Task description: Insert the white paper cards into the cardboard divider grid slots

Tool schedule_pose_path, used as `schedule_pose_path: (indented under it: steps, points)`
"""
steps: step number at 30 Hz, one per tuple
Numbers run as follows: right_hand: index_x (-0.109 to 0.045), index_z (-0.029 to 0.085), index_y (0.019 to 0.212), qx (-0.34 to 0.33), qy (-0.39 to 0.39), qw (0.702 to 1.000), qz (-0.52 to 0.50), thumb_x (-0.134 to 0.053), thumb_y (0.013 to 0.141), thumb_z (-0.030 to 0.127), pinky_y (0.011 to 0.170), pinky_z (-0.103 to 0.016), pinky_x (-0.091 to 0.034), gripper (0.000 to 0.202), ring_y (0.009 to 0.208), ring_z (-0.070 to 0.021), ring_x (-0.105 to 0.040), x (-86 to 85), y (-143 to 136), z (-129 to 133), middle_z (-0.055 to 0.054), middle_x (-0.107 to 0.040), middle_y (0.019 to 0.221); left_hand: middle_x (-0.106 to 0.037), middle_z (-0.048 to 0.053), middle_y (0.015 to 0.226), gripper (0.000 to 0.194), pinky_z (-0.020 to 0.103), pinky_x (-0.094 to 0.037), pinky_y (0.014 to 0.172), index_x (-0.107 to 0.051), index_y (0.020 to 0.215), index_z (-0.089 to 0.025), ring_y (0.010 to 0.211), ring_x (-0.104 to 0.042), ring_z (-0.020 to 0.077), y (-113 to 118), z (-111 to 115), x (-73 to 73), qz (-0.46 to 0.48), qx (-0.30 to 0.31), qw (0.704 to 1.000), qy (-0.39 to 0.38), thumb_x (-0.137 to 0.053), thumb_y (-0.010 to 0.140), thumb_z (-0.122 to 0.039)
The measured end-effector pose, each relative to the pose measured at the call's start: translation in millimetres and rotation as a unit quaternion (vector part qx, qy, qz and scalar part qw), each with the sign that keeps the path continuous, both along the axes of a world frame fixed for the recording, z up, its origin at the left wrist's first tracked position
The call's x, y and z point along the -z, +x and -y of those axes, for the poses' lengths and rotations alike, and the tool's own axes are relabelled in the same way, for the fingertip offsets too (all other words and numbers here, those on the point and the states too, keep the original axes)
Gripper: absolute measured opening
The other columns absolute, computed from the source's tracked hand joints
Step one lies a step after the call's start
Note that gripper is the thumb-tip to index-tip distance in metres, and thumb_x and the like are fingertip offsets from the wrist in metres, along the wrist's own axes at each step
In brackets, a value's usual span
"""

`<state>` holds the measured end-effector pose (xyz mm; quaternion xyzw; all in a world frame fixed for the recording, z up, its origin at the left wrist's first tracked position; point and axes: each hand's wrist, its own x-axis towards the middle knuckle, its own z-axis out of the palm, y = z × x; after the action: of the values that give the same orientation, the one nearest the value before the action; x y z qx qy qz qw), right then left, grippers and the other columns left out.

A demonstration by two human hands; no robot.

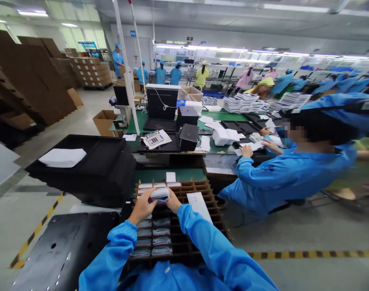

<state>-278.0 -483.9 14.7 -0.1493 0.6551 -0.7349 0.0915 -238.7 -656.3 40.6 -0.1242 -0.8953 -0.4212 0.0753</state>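
Note:
My left hand [143, 207] and my right hand [173, 201] together hold a small stack of white leaflets [160, 194] over a brown cardboard divider tray [209, 201]. Both arms are in blue sleeves. The tray has many slots; several near me hold bundles in clear bags [153, 238], and a few at the far end hold white leaflets [156, 185]. A loose white sheet [199, 204] lies across the tray to the right of my hands.
A stack of black trays [105, 161] with a white sheet on top stands at the left; another black tray [63, 250] lies nearer. A co-worker in blue [290, 173] bends over the green table [221, 117] at the right. Cardboard boxes line the far left.

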Motion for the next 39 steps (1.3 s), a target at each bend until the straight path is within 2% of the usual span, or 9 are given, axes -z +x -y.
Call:
schedule_pose_path:
  steps: [2,5,9,12,15,20,28,35,39]
  points:
    - [-0.059,0.02,0.098,0.013,0.013,1.0,-0.012,-0.064,0.074,0.039,0.086,-0.035,-0.05,0.031,0.088,-0.0184,-0.061,1.4,0.9,0.0,-0.004,-0.067,0.093,-0.061,0.011,0.123,0.045,0.038,-0.048,0.096,-0.055,0.129,-0.021,0.111,-0.058,0.0237,-1.6,-1.8,-8.6,-0.018,0.028,0.999,-0.023,-0.055,0.084,-0.024]
    - [-0.06,0.019,0.097,0.015,0.059,0.998,-0.035,-0.063,0.07,0.031,0.08,-0.034,-0.05,0.03,0.081,-0.0176,-0.06,0.4,0.2,-12.4,-0.003,-0.066,0.088,-0.064,0.009,0.113,0.035,0.034,-0.049,0.091,-0.064,0.119,-0.024,0.102,-0.061,0.0212,-8.3,-3.8,-11.0,-0.025,0.075,0.993,-0.092,-0.047,0.089,-0.023]
    - [-0.065,0.02,0.095,0.015,0.149,0.985,-0.085,-0.066,0.067,0.021,0.085,-0.034,-0.047,0.028,0.087,-0.0185,-0.059,-8.6,-5.7,-37.8,-0.002,-0.065,0.09,-0.064,0.008,0.1,0.032,0.028,-0.048,0.08,-0.069,0.11,-0.024,0.087,-0.061,0.0177,-19.2,-3.9,4.7,-0.008,0.1,0.984,-0.149,-0.045,0.091,-0.025]
    - [-0.07,0.021,0.08,-0.012,0.219,0.968,-0.122,-0.066,0.073,0.019,0.081,-0.032,-0.047,0.009,0.078,-0.0172,-0.058,-13.2,-11.4,-46.3,-0.001,-0.065,0.08,-0.063,0.007,0.093,0.03,0.026,-0.046,0.075,-0.071,0.104,-0.023,0.082,-0.058,0.0165,-25.0,-2.9,19.7,0.011,0.118,0.978,-0.173,-0.045,0.09,-0.026]
    - [-0.072,0.019,0.075,-0.033,0.28,0.948,-0.148,-0.069,0.073,0.018,0.071,-0.03,-0.047,0.004,0.067,-0.0149,-0.055,-12.4,-13.8,-45.6,-0.002,-0.061,0.074,-0.061,0.007,0.092,0.028,0.025,-0.045,0.074,-0.071,0.102,-0.022,0.08,-0.057,0.0159,-28.1,-1.4,26.9,0.022,0.13,0.972,-0.193,-0.046,0.09,-0.025]
    - [-0.072,0.019,0.103,-0.051,0.361,0.913,-0.181,-0.077,0.07,0.021,0.076,-0.028,-0.049,0.033,0.074,-0.0139,-0.057,-9.5,-15.8,-45.1,-0.007,-0.063,0.102,-0.061,0.007,0.094,0.028,0.026,-0.045,0.075,-0.069,0.106,-0.021,0.08,-0.056,0.0164,-29.1,1.5,23.3,0.03,0.146,0.966,-0.213,-0.048,0.089,-0.024]
    - [-0.075,0.017,0.088,-0.12,0.467,0.848,-0.22,-0.07,0.079,0.019,0.082,-0.027,-0.047,0.011,0.088,-0.0186,-0.062,-13.4,-25.3,-43.0,-0.008,-0.068,0.092,-0.059,0.007,0.094,0.03,0.026,-0.042,0.072,-0.069,0.092,-0.017,0.077,-0.055,0.0153,-30.1,-1.1,21.3,0.039,0.135,0.96,-0.241,-0.041,0.093,-0.026]
    - [-0.076,0.017,0.093,-0.143,0.524,0.807,-0.231,-0.063,0.082,0.016,0.086,-0.026,-0.046,0.017,0.093,-0.019,-0.063,-21.4,-28.6,-37.1,-0.008,-0.071,0.094,-0.06,0.007,0.089,0.027,0.026,-0.042,0.073,-0.069,0.083,-0.016,0.079,-0.056,0.0161,-36.2,-2.8,21.8,0.06,0.136,0.954,-0.261,-0.043,0.091,-0.023]
    - [-0.075,0.016,0.094,-0.15,0.554,0.782,-0.242,-0.064,0.081,0.017,0.084,-0.027,-0.047,0.017,0.094,-0.0203,-0.064,-29.0,-17.5,-34.0,-0.01,-0.07,0.099,-0.062,0.008,0.096,0.02,0.027,-0.043,0.079,-0.068,0.093,-0.016,0.088,-0.058,0.018,-29.0,-1.1,18.4,0.059,0.139,0.951,-0.269,-0.05,0.085,-0.017]
